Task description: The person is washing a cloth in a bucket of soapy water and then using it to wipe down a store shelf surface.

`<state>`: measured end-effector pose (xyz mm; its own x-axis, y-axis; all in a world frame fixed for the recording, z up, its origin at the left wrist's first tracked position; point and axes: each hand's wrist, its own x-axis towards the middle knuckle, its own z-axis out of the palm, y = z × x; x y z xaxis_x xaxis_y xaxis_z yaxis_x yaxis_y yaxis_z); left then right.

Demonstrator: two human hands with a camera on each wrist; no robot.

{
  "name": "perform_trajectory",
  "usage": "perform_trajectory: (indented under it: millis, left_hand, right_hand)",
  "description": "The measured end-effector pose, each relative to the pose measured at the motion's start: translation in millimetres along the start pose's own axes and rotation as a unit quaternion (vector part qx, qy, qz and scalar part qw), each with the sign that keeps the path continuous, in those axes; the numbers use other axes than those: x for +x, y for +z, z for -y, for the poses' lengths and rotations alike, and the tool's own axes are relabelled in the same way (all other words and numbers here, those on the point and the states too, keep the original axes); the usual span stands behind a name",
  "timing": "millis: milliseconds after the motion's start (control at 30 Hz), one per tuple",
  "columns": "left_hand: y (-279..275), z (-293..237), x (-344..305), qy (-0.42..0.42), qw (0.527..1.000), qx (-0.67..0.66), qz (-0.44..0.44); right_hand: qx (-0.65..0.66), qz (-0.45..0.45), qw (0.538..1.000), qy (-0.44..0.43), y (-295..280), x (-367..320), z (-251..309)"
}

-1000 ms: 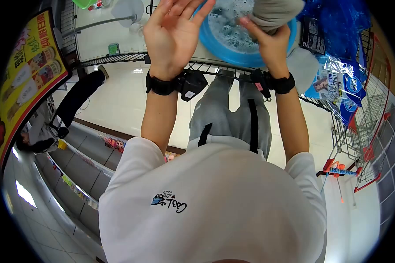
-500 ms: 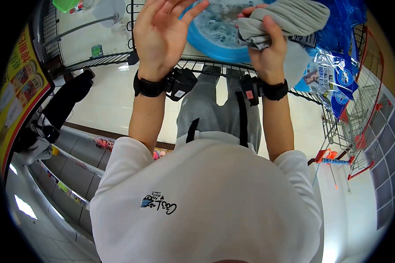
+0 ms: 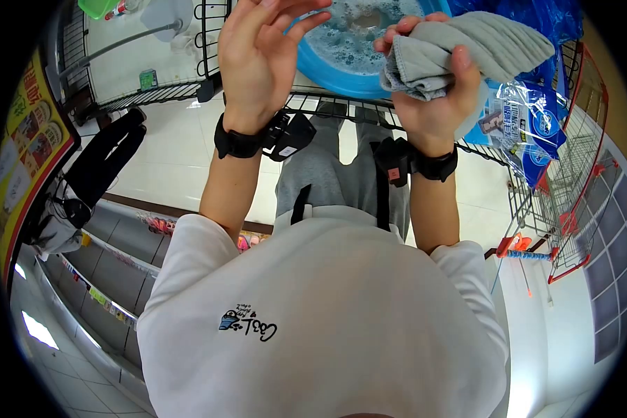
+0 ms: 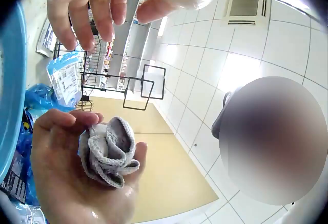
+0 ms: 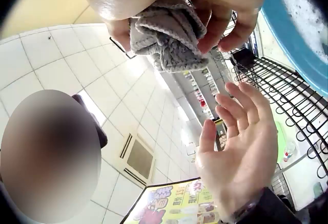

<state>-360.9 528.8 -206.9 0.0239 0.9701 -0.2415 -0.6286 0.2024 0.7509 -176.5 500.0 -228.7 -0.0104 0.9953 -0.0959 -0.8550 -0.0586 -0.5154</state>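
Note:
My right hand [image 3: 439, 111] holds a bunched grey cloth [image 3: 477, 52], fingers along one side and thumb across the other. The cloth's long folded end sticks out past the thumb to the right. Its stitched, layered edges [image 4: 110, 152] face the left wrist camera. Palm up and holding nothing, my left hand [image 3: 258, 66] is raised at the left rim of a blue basin [image 3: 355, 87], its fingers loosely bent. Foamy water [image 3: 359, 35] fills the basin. The right wrist view shows the cloth [image 5: 169, 34] under the right palm, apart from the left hand [image 5: 241, 147].
A blue-and-white plastic package [image 3: 519, 122] and blue plastic bags [image 3: 557, 28] lie right of the basin. Black wire racking [image 3: 209, 42] edges the work surface. A small green box [image 3: 148, 79] sits at left, and a shopping cart [image 3: 571, 167] stands at right.
My right hand has lifted the grey cloth away from over the basin, toward the right, and turned palm up. The left hand stays raised, its fingers bending slightly more.

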Motion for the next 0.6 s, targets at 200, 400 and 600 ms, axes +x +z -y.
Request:
perform_trajectory:
  millis: [200,400,600]
  left_hand:
    - [-17.8,18.1,14.0,-0.005,0.999,0.033,-0.029]
    - [-30.4,36.1,19.2,-0.012,0.988,0.139,-0.069]
    - [-32.8,39.6,20.0,-0.009,0.982,0.17,-0.083]
  right_hand:
    - [0.042,-0.061,0.993,0.088,-20.4,25.9,-7.0]
    - [-0.43,-0.071,0.9,0.005,-71.6,58.6,-38.2]
    - [-0.509,-0.085,0.856,-0.014,-68.9,66.5,-41.3]
